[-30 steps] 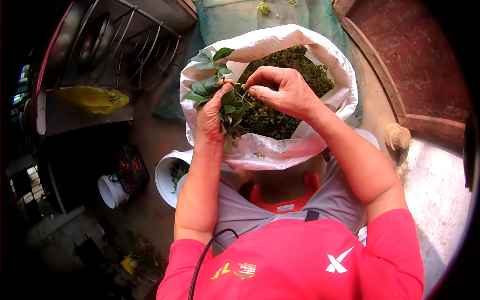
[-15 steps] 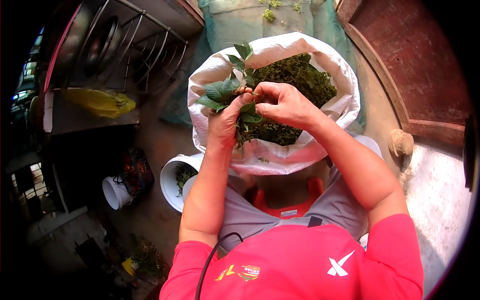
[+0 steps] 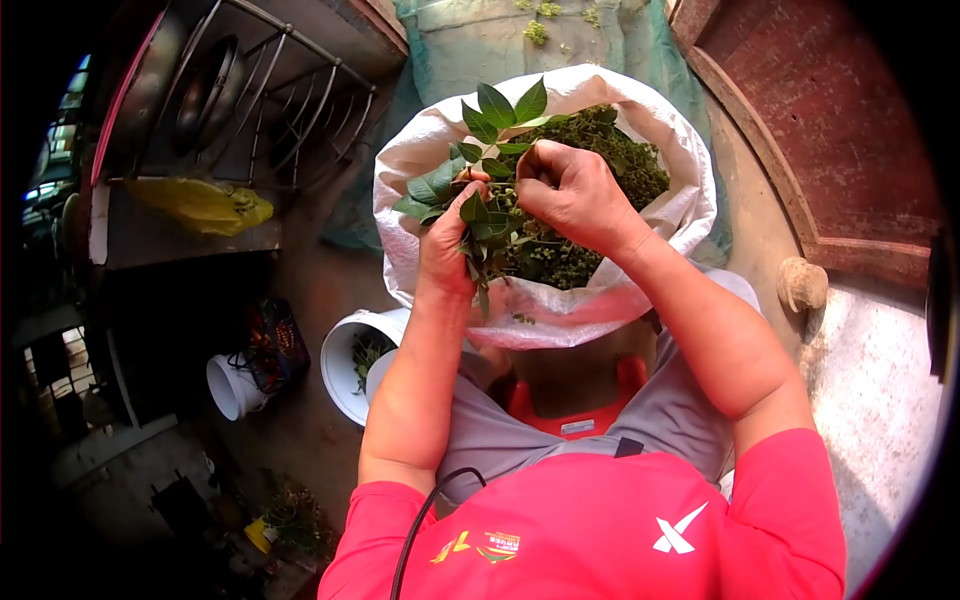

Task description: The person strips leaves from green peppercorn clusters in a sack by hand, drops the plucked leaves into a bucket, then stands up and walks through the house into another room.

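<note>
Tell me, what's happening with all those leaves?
A person has leafy green stems in their left grip, over a big white sack. Their right grip is curled close beside them; I can't tell whether it's pinching something. Green clusters heap inside the sack, and a white bucket holds more leaves.

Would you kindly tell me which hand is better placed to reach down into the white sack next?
Probably the right hand, which hovers over the green heap in the white sack; the left hand sits farther left, gripping leafy sprigs.
</note>
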Available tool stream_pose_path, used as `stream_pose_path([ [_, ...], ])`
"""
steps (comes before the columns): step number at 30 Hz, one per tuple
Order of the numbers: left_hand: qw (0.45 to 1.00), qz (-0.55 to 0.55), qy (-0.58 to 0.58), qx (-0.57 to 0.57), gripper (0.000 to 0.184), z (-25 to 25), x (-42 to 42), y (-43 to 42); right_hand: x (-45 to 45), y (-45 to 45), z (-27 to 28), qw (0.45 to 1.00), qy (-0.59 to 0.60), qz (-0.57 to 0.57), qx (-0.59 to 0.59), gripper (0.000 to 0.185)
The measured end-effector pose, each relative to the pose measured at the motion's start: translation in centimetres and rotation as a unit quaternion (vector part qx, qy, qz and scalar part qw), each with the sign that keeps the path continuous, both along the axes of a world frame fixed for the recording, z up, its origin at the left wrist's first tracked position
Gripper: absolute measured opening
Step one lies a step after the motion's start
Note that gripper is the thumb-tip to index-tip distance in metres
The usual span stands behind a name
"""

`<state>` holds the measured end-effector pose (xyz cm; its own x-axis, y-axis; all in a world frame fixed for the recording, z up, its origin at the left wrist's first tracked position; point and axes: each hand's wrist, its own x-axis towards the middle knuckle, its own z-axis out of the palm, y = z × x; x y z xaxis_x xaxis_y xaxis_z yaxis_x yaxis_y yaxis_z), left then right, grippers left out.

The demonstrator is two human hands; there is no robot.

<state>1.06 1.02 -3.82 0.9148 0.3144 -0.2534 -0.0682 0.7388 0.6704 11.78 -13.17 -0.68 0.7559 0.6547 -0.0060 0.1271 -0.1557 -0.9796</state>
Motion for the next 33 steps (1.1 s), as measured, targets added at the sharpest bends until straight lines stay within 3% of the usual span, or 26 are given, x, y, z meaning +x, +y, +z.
stream_pose_path([
  [1, 1.000, 0.001, 0.000, 0.001, 0.017, -0.5, 0.0, 0.4, 0.1, 0.0, -0.1, 1.000, 0.000, 0.001, 0.001, 0.018],
  [3, 0.990, -0.117, -0.061, -0.055, 0.017, -0.9, 0.1, 0.9, 0.4, -0.1, -0.5, 0.999, -0.031, -0.021, 0.020, 0.016],
  [5, 0.989, -0.113, -0.056, -0.071, 0.018, -0.8, 0.2, 0.4, 0.5, -0.2, -0.4, 0.998, -0.035, -0.030, 0.047, 0.014],
  [7, 0.997, -0.037, -0.026, -0.058, 0.019, 0.1, 0.3, 0.0, 0.6, -0.4, 0.1, 0.996, 0.038, 0.065, 0.055, 0.010],
  [10, 0.996, 0.028, -0.064, -0.050, 0.017, -0.3, 0.9, 1.1, -0.5, -0.8, 0.9, 0.982, 0.003, 0.186, -0.036, 0.007],
  [11, 0.993, 0.094, -0.001, -0.071, 0.015, -0.2, 1.0, 1.7, -1.0, -0.8, 0.5, 0.976, -0.012, 0.215, -0.038, 0.007],
  [15, 0.999, 0.032, 0.006, -0.023, 0.016, 0.2, 0.3, 3.2, 0.6, -1.0, 0.4, 0.990, -0.024, 0.102, -0.099, 0.016],
  [17, 1.000, 0.020, 0.007, 0.011, 0.016, -0.4, 0.4, 3.1, 1.8, -1.2, -0.6, 0.984, -0.099, 0.056, -0.136, 0.018],
  [19, 1.000, 0.012, 0.019, -0.005, 0.015, 1.0, 0.4, 2.2, 2.0, -1.3, -0.5, 0.953, -0.159, 0.044, -0.255, 0.020],
  [22, 0.999, 0.007, -0.013, 0.038, 0.014, 0.8, -0.2, 2.7, 1.2, -1.9, -0.9, 0.908, -0.228, 0.094, -0.339, 0.024],
  [27, 0.997, 0.045, -0.048, 0.045, 0.016, 5.8, -4.9, 4.4, 1.2, -1.9, -1.6, 0.901, -0.285, 0.079, -0.318, 0.029],
  [29, 0.994, 0.048, -0.012, 0.102, 0.017, 7.1, -8.8, 6.8, 1.8, -1.6, -2.0, 0.922, -0.259, 0.093, -0.273, 0.029],
  [31, 0.964, 0.102, 0.106, 0.222, 0.017, 7.4, -13.8, 9.4, 2.1, -1.4, -2.2, 0.931, -0.226, 0.125, -0.257, 0.030],
  [32, 0.914, 0.142, 0.128, 0.358, 0.015, 7.7, -15.8, 9.8, 2.1, -1.4, -2.0, 0.936, -0.207, 0.140, -0.247, 0.030],
  [33, 0.870, 0.154, 0.210, 0.420, 0.014, 7.7, -18.2, 10.2, 1.9, -1.4, -1.6, 0.940, -0.189, 0.150, -0.240, 0.030],
])
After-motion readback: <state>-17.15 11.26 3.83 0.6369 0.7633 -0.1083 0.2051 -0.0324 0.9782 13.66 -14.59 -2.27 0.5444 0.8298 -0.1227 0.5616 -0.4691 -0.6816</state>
